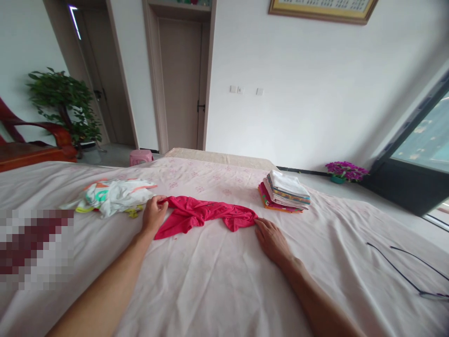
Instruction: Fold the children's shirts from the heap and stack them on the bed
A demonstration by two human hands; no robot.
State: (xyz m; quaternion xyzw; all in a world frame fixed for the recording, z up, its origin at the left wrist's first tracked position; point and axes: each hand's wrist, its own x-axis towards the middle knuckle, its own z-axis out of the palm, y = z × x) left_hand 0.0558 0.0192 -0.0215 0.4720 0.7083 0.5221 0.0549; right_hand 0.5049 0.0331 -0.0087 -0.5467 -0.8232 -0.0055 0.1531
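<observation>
A crumpled pinkish-red garment (199, 213) lies stretched sideways on the light bedsheet (217, 281); its exact kind is unclear. At its upper left corner my left hand (153, 214) pinches the cloth between thumb and fingers. The right end is gripped by the fingertips of my right hand (274, 241), seen from the back, with the thumb mostly hidden. Just left of my left hand sits a loose heap of white clothes (117, 194) with orange, green and yellow parts. Beyond my right hand stands a neat stack of folded clothes (286, 192), white on top and red at the bottom.
A pair of glasses (417, 285) lies on the sheet at the far right. Behind the bed are a pink stool (141, 157), a leafy plant (65, 105), a wooden armchair (38, 140) and purple flowers (346, 171) on the floor. A pixelated patch covers the left edge.
</observation>
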